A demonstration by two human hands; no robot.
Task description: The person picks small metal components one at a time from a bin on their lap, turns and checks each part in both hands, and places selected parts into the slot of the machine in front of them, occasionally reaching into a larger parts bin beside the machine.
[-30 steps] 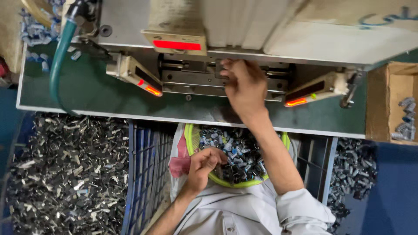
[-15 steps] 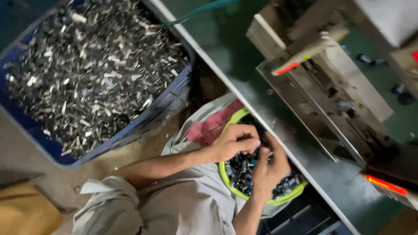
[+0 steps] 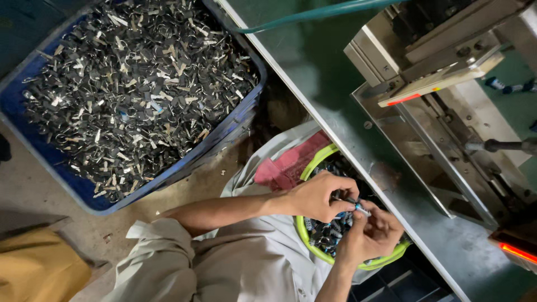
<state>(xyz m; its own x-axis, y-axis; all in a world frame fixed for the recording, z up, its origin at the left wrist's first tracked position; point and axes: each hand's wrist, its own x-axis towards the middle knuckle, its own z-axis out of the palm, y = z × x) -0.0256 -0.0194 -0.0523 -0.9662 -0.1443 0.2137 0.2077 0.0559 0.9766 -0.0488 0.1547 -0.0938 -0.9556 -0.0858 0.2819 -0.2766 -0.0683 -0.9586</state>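
Both hands met over the lime-green round plastic bowl of small dark and blue metal parts on the lap. Left hand pinched a small silvery-blue metal piece between fingertips, right hand closed on the same piece from below. Just beside the bowl, a pink cloth. Alongside ran the dark green metal worktable with the grey press machine. Well apart, a blue plastic crate heaped with dark metal clips.
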